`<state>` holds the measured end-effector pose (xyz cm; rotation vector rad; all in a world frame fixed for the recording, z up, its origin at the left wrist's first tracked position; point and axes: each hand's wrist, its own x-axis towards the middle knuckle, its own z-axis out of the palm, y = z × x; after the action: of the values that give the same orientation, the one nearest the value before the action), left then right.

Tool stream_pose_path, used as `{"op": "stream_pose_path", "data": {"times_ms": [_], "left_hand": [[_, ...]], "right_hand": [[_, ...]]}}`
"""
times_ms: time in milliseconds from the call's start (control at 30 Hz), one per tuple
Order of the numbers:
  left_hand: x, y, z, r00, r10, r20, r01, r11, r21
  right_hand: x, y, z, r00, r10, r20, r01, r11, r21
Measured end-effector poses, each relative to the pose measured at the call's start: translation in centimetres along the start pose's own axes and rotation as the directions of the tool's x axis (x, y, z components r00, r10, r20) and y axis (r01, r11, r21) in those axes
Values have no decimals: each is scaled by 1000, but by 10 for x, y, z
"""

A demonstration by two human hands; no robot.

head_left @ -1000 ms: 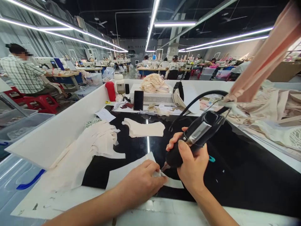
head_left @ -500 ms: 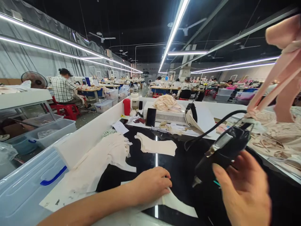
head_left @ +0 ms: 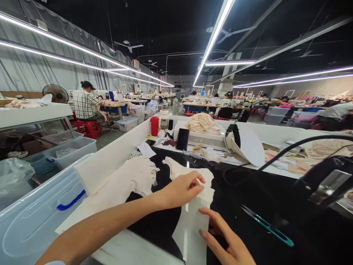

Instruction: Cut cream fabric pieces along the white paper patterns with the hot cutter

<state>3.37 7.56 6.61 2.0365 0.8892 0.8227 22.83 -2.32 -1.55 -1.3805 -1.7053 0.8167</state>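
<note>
In the head view my left hand [head_left: 183, 189] reaches across the black work surface [head_left: 154, 221]. Its fingers are curled onto the upper end of a long white fabric piece [head_left: 191, 224], and its thumb lies close to the index finger. Lower right, my right hand [head_left: 226, 239] rests its spread fingertips against that piece's right edge. A stack of cream fabric pieces [head_left: 176, 168] lies just beyond, partly hidden by my left hand. Teal thread snips [head_left: 267, 225] lie to the right. A black hand tool [head_left: 328, 180] with a cable hangs at the right edge, away from both hands.
A larger pile of white fabric pieces [head_left: 124, 180] covers the left side. Behind stand a phone [head_left: 182, 139], a red cup [head_left: 154, 126] and a white vented box [head_left: 204, 138] topped with cloth. A lidded plastic bin [head_left: 41, 224] stands left. People sit at distant tables.
My right hand has let go of the black tool and moved left to the fabric piece; the tool now hangs farther right. My left hand has moved up, and the piece now lies lengthwise.
</note>
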Motion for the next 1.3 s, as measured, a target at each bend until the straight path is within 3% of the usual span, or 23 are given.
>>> {"op": "stream_pose_path", "data": {"times_ms": [67, 167, 367, 500, 733, 900, 1033, 1133, 1300], "left_hand": [[12, -6, -7, 996, 11, -90, -15, 999, -49], [32, -17, -25, 982, -3, -191, -7, 999, -48], [57, -47, -57, 939, -73, -337, 81, 997, 10], [56, -63, -56, 931, -95, -353, 145, 982, 119], [47, -82, -43, 961, -97, -259, 182, 927, 329], [42, -92, -34, 973, -140, -182, 206, 882, 423], [34, -81, -42, 979, -126, -162, 189, 862, 470], [21, -65, -63, 979, -119, -163, 187, 839, 511], [-12, -48, -122, 957, -181, -228, 286, 729, 622]], "right_hand": [[16, -4, 8, 997, 35, 65, -41, 995, 96], [46, -11, 6, 998, 40, 54, -44, 995, 85], [117, -12, -32, 954, 69, -293, -64, 998, 26], [149, 1, -44, 928, 67, -366, -64, 998, 20], [179, 31, -32, 930, 9, -367, -62, 989, -132], [178, 43, -25, 960, -129, -250, 49, 952, -303], [161, 37, -25, 947, -248, -204, 152, 906, -395], [142, 30, -23, 938, -310, -155, 226, 886, -405], [105, 26, -11, 926, -372, -64, 326, 874, -360]]}}
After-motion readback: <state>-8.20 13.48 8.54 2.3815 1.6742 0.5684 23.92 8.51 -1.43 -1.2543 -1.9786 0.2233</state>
